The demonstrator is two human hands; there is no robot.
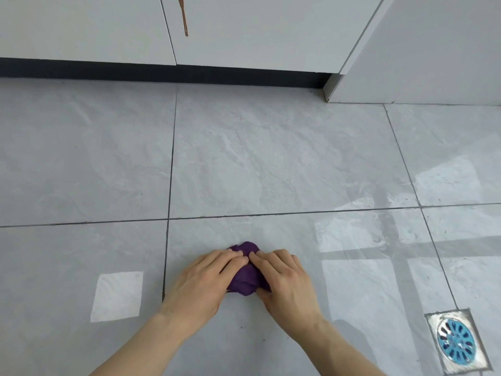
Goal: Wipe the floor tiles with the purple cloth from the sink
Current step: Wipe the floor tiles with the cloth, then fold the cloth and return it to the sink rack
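**Both hands press a bunched purple cloth onto the grey floor tiles**

Large pale grey floor tiles (271, 158) with faint marble veining and dark grout lines fill most of the view, glossy enough to carry window reflections on the right and a bright square patch of light (118, 295) at lower left. Along the top runs a bank of white cabinet doors (244, 31) above a dark recessed plinth (162, 73), and a slim brown handle (184, 16) hangs down one door. At upper right a white panel (433, 50) juts forward and meets the floor.

Two bare forearms come up from the bottom edge. The left hand (200, 280) and right hand (287, 280) lie palm down, side by side, on the purple cloth (245, 280), which sits crumpled into a small heap on the tile just right of a vertical grout line and just below a horizontal one. The fingers of each hand are held together and angled inward, their tips meeting or nearly meeting over the top of the cloth, pressing it flat against the floor. The cloth shows in the gap between the hands and pokes out beyond the fingertips.

At lower right, well apart from the hands, a square metal floor drain (458, 343) is set into the tile, with a round blue slotted insert.
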